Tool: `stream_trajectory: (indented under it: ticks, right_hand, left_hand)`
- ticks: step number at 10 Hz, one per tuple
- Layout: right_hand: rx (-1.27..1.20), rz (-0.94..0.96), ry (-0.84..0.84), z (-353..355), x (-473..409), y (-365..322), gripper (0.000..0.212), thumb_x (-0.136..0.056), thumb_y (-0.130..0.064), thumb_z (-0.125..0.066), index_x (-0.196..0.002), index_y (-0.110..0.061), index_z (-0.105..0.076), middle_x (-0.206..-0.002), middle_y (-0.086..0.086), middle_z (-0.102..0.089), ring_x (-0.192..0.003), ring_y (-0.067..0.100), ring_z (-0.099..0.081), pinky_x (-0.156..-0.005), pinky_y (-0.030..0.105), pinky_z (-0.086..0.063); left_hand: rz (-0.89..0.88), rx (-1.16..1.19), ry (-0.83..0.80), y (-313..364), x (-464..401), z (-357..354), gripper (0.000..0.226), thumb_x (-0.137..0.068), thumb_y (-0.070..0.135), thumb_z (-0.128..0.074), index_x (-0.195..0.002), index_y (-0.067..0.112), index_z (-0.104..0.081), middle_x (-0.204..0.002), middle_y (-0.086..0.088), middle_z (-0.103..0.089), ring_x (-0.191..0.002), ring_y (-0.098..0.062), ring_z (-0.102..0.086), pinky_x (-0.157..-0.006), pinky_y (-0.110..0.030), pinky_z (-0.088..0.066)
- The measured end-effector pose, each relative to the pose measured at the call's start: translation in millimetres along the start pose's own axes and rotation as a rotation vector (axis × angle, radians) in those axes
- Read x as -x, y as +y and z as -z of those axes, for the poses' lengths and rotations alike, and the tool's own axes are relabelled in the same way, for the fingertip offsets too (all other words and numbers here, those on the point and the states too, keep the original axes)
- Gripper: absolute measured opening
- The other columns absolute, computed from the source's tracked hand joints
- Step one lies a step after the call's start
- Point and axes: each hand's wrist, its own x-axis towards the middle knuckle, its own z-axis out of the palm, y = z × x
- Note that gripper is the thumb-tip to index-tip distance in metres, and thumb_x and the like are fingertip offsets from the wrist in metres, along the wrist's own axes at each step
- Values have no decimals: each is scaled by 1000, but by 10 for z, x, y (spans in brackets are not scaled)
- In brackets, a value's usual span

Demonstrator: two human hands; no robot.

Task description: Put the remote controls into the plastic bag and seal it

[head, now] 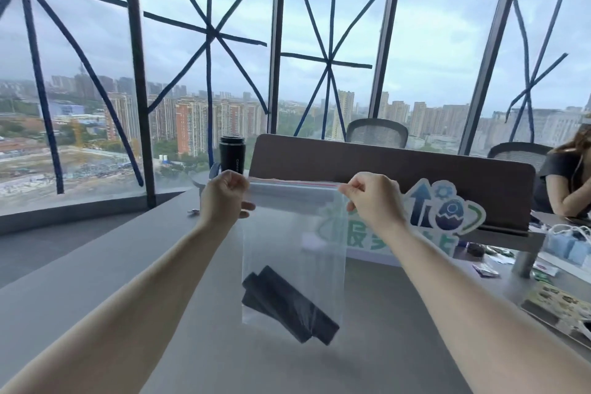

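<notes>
A clear plastic zip bag (294, 233) hangs in the air above the grey table (96, 265). Two black remote controls (287, 305) lie slanted at the bottom of the bag. My left hand (224, 197) pinches the bag's top left corner. My right hand (372, 198) pinches the top right corner at the red-lined zip strip (295, 184). The strip is stretched straight between the two hands; whether it is pressed closed I cannot tell.
A black tumbler (232, 153) stands behind my left hand. A brown desk divider (399, 169) with a colourful sign (444, 208) runs across the back. Another person sits at the far right (563, 179). Small items and papers (556, 297) clutter the table's right side.
</notes>
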Motion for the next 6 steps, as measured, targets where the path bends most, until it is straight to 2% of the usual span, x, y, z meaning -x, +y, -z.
stream_trajectory:
  ticks: [1, 2, 3, 4, 5, 6]
  right_hand:
    - [-85, -11, 82, -306, -305, -149, 25, -86, -35, -69, -68, -17, -70, -57, -5, -71, -62, 7, -65, -59, 23, -48]
    - [-135, 20, 67, -617, -330, -209, 22, -84, -34, -71, -69, -18, -71, -59, -6, -71, -59, 3, -63, -60, 22, -47]
    - [-130, -2, -79, -1001, -110, -41, 21, -82, -31, -72, -66, -18, -70, -63, -4, -72, -55, 6, -56, -56, 25, -44]
    - [-111, -46, -228, -1265, 211, 151, 22, -81, -30, -72, -62, -19, -69, -62, -4, -70, -58, 12, -58, -59, 29, -48]
    - [-128, -106, -388, -1391, 519, 227, 21, -80, -28, -74, -60, -21, -70, -64, -2, -73, -62, 15, -65, -68, 32, -53]
    - [-198, -200, -502, -1315, 731, 304, 9, -82, -26, -73, -76, -19, -76, -74, -1, -78, -77, 16, -72, -79, 32, -55]
  left_hand:
    - [8, 70, 51, -73, -411, 101, 27, -92, 3, -47, -72, 18, -56, -79, -6, -66, -49, -15, -67, -47, -31, -54]
    - [23, 106, 111, -266, -598, 244, 23, -90, 6, -54, -72, 18, -59, -75, -7, -67, -63, -19, -67, -56, -31, -55]
    - [105, 169, 131, -714, -547, 361, 22, -87, 2, -57, -70, 16, -62, -70, -10, -67, -69, -29, -64, -63, -34, -55]
    - [191, 146, 111, -1163, -323, 450, 21, -87, 4, -57, -71, 14, -65, -72, -15, -67, -75, -31, -64, -77, -39, -55]
    - [228, 133, 83, -1444, -44, 518, 9, -88, 1, -56, -85, 0, -64, -73, -14, -65, -75, -31, -62, -69, -28, -57]
    - [255, 123, 62, -1537, 207, 581, 14, -87, -3, -56, -98, -5, -64, -70, -12, -62, -65, -23, -59, -58, -13, -53]
